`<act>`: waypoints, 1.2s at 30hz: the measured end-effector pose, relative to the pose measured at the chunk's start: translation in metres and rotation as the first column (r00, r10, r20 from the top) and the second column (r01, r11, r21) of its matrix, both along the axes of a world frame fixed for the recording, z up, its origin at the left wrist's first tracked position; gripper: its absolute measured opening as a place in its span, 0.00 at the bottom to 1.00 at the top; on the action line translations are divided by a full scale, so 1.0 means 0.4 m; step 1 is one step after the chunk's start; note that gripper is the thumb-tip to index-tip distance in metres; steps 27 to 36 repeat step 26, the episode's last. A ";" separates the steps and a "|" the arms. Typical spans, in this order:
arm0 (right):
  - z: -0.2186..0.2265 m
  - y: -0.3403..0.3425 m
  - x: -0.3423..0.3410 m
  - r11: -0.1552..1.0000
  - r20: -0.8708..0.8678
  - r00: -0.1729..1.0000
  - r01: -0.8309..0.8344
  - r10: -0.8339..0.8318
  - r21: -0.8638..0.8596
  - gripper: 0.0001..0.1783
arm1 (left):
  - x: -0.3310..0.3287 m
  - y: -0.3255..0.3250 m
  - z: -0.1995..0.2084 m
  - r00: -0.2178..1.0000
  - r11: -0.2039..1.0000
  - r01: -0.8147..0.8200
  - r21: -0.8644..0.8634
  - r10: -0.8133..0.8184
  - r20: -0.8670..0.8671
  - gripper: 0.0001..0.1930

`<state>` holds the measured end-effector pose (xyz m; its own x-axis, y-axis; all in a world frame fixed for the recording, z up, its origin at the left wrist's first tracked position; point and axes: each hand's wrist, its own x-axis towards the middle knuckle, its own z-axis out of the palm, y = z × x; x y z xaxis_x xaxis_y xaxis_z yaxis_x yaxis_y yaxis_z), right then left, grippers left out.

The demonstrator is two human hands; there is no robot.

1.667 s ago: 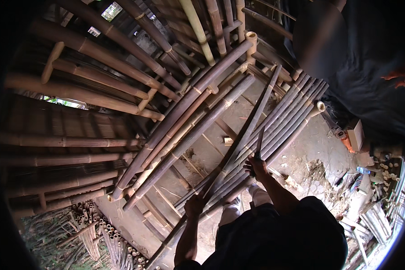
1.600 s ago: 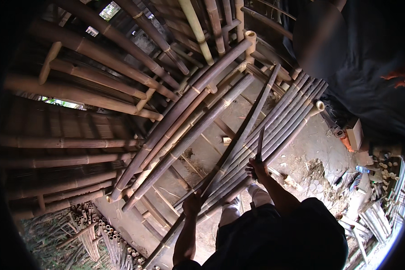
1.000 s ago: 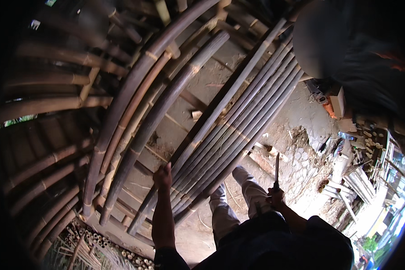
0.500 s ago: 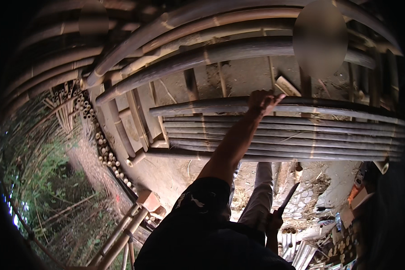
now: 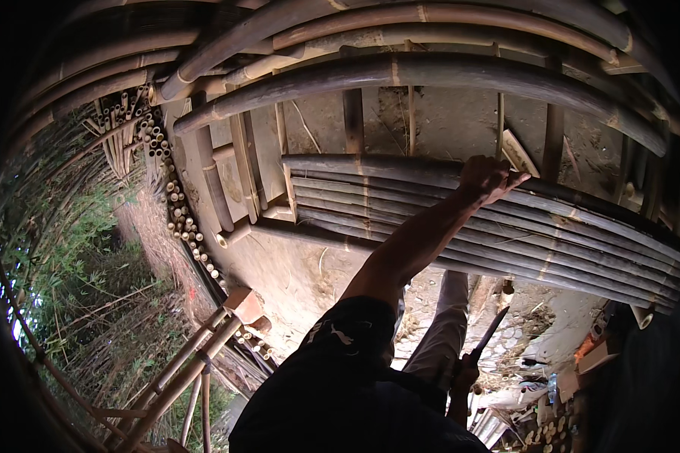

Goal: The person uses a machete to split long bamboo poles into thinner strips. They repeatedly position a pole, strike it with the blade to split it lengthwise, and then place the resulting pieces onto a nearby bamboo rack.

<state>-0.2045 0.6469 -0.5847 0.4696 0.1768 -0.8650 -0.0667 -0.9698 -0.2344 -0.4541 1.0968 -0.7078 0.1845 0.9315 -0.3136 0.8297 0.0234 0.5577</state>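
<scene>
My left hand [image 5: 493, 180] is stretched out over a row of dark split-bamboo slats [image 5: 400, 198], with its fingers closed round the farthest bamboo slat [image 5: 408, 167]. That slat lies along the back of the row, close against its neighbours. Low in the view, beside my trouser leg, my right hand [image 5: 465, 375] is closed round the handle of a knife [image 5: 492, 332]. The long dark blade points up and to the right, apart from the slats. My right fingers are in shadow.
Thick bamboo poles [image 5: 431, 69] run across beyond the slats, above upright posts [image 5: 353, 121]. Stacked cut bamboo [image 5: 175, 198] lines the left side, with greenery [image 5: 75, 279] outside. A bamboo rail [image 5: 181, 377] stands at lower left. More cut bamboo [image 5: 544, 430] lies at lower right.
The farthest slat, held by my left hand, has come against the row, closing the gap seen before. The view has shifted and tilted. My right hand still holds the knife.
</scene>
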 end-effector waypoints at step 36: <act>-0.036 -0.028 0.009 0.984 -0.008 0.988 -0.155 0.155 -0.091 0.10 | 0.028 -0.036 -0.115 0.995 0.996 0.087 -0.025 -0.089 -0.054 0.35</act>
